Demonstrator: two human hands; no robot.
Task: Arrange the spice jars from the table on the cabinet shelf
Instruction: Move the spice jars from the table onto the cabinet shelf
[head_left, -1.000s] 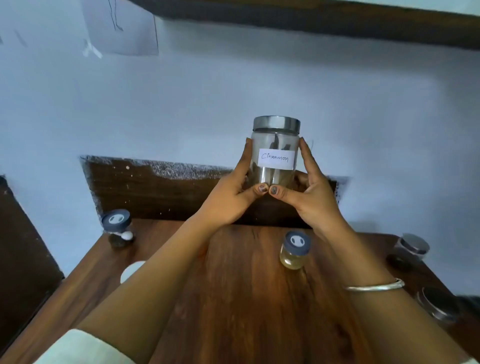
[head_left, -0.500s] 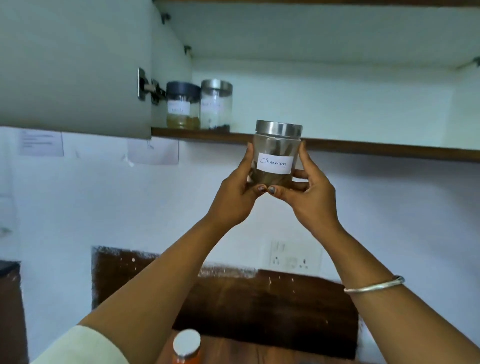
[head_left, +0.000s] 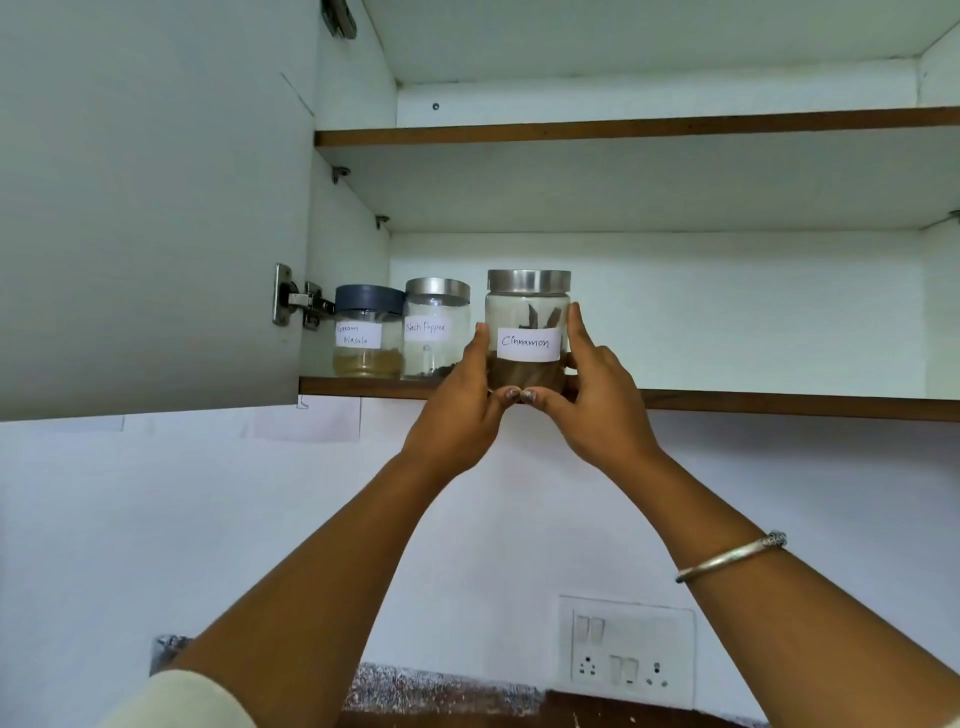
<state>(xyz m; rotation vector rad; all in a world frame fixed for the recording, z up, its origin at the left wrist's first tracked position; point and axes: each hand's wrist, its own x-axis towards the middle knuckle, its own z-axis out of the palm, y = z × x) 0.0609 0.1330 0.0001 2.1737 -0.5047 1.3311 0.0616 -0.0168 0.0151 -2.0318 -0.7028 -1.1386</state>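
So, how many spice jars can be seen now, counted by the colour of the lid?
Silver lid: 2, the Black Pepper jar and the Cinnamon jar
Dark grey lid: 1, the Garam Masala jar
Total: 3 jars

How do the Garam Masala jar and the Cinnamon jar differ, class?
The Garam Masala jar has a dark grey lid; the Cinnamon jar a silver one. The Garam Masala jar holds yellowish powder, the Cinnamon jar brown sticks. The Garam Masala jar stands free on the shelf; left hand and right hand grip the Cinnamon jar. Both are clear with white handwritten labels.
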